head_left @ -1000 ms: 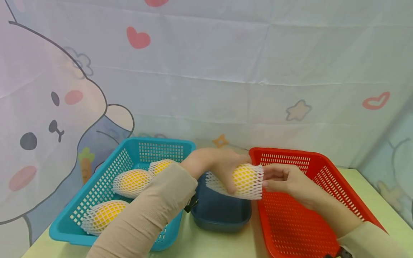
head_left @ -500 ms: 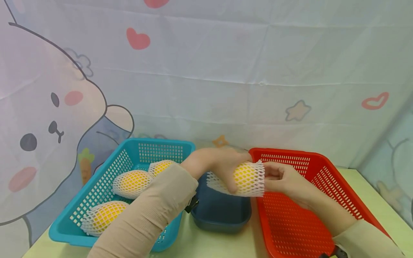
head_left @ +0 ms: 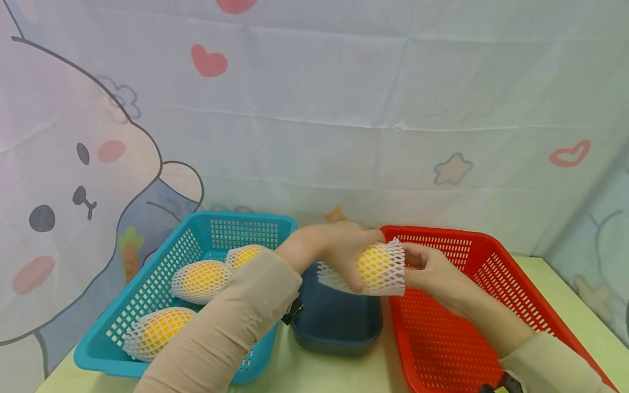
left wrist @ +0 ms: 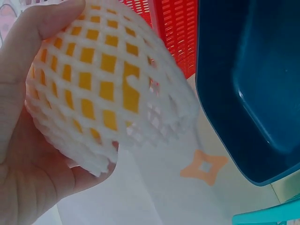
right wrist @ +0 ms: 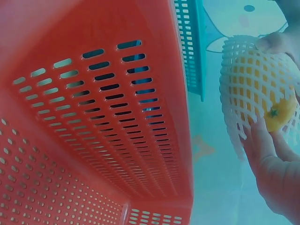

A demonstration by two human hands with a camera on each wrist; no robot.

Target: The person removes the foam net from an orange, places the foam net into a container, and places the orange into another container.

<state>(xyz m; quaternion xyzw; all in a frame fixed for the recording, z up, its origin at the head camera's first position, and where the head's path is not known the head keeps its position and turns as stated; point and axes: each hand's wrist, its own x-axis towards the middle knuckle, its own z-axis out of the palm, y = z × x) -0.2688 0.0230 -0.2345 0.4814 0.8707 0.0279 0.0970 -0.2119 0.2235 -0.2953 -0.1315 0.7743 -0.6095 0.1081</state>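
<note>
In the head view my left hand [head_left: 346,251] grips a yellow-orange fruit [head_left: 372,266] wrapped in a white foam net [head_left: 393,267], held up over the dark blue tub [head_left: 339,327]. My left thumb lies across the net in the left wrist view. My right hand [head_left: 432,275] pinches the net's open right end with its fingertips. Through that opening, in the right wrist view, the fruit's bare end shows a small green star-shaped stem mark [right wrist: 274,112]. The rest of the fruit is hidden by the net and my left hand.
At left stands a teal basket [head_left: 85,357] with several netted fruits [head_left: 201,281], partly behind my left sleeve. A red basket [head_left: 432,349] stands at right, under my right forearm. Behind hangs a printed cloth [head_left: 314,153]. All stand on a pale green table [head_left: 314,376].
My right hand has risen slightly with the net's open end, which now tilts up and spreads more. My left hand keeps its grip on the fruit.
</note>
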